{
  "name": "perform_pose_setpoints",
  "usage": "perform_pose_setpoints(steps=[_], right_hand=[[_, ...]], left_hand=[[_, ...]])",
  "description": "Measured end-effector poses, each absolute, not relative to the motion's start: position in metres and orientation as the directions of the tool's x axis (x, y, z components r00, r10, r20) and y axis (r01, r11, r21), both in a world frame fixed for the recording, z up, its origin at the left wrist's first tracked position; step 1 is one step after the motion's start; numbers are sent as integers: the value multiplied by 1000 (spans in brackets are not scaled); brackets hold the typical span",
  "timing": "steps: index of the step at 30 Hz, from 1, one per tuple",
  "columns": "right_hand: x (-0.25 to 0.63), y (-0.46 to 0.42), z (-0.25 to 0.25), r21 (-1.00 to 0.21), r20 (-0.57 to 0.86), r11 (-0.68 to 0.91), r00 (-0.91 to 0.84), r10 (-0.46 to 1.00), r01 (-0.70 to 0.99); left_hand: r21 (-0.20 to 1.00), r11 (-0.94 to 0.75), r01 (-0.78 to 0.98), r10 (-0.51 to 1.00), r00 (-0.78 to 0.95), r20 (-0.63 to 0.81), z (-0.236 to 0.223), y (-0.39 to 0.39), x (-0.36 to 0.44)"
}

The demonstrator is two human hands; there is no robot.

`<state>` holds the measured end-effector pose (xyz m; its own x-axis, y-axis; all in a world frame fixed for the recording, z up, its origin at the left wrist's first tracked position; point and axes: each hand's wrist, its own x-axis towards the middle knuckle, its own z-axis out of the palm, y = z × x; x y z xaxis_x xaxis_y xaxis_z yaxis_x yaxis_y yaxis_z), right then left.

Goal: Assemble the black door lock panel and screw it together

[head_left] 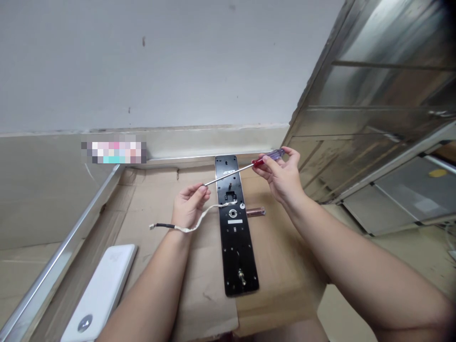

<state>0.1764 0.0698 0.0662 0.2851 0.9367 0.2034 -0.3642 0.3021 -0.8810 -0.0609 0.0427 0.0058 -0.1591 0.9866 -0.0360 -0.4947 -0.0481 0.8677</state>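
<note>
A screwdriver (235, 173) with a red and purple clear handle is held level above a long black lock plate (237, 251). My right hand (283, 175) is closed round its handle. The fingertips of my left hand (190, 202) pinch the tip end of its metal shaft; the tip itself is hidden. The black plate lies lengthwise on cardboard, its inner face up, with screw holes, a square socket and a metal post near its lower end. A white cable (192, 227) with a small connector runs from the plate across my left wrist.
Cardboard (278, 256) covers the work surface, which has a metal rail (71, 247) at its left edge. A white panel (103, 289) with a round dome lies at left. A reddish-brown rod-like piece (256, 212) sticks out right of the plate. Metal doors (374, 90) stand to the right.
</note>
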Motion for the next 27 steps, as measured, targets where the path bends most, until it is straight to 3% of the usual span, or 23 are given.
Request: perform_pose_setpoints(steps=[11,14,18,27], right_hand=[[189,79,66,-852,203,331,328,923,-406],[195,82,68,-829,202,355,362,910,-431],[199,84,70,-821,199,370,389,900,-436],[202,86,71,-827,210,378,396,894,-416]], left_hand=[[881,0,-474,1000,-10,-5,5,38,-59],[917,84,-389,996,14,-85,1,37,-54],[902,282,-327,955,183,-232,4,24,-38],[873,322,-366,942,215,-257,5,12,-25]])
